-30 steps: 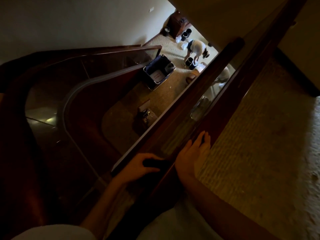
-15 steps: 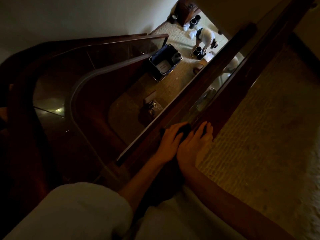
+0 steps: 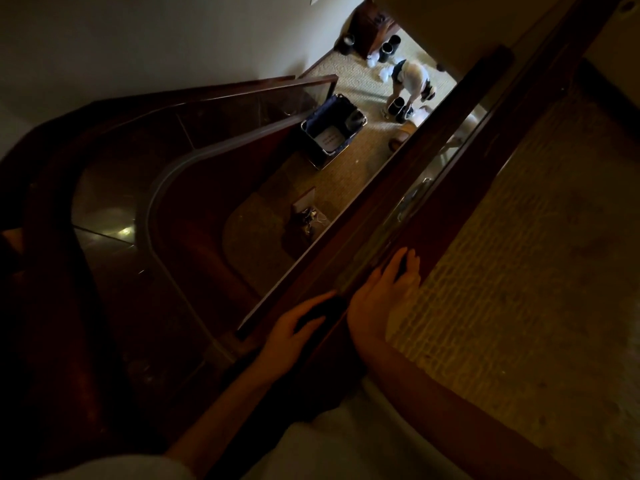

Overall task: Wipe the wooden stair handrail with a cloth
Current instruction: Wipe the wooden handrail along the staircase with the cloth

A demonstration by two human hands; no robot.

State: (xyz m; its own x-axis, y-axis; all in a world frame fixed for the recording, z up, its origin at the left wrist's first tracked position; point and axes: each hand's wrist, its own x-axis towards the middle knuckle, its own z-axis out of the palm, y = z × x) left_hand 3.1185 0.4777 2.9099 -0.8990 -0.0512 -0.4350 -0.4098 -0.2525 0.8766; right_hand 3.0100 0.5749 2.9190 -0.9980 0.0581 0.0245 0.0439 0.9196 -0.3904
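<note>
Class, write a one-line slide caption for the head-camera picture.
Left hand holds a dark cloth against the wooden handrail; right hand rests flat alongside.

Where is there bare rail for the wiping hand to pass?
Free: the handrail beyond the left hand, bare up to its far end; also the carpet right of the right hand. Crowded: the near end, where the left hand on the cloth and the right hand lie side by side.

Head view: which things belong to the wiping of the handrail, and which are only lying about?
For the job: wooden handrail; dark cloth, gripped by the left hand; right hand, fingers straight, on the wood.
Lying about: blue bin downstairs; black cylinders; another person on the lower floor.
</note>
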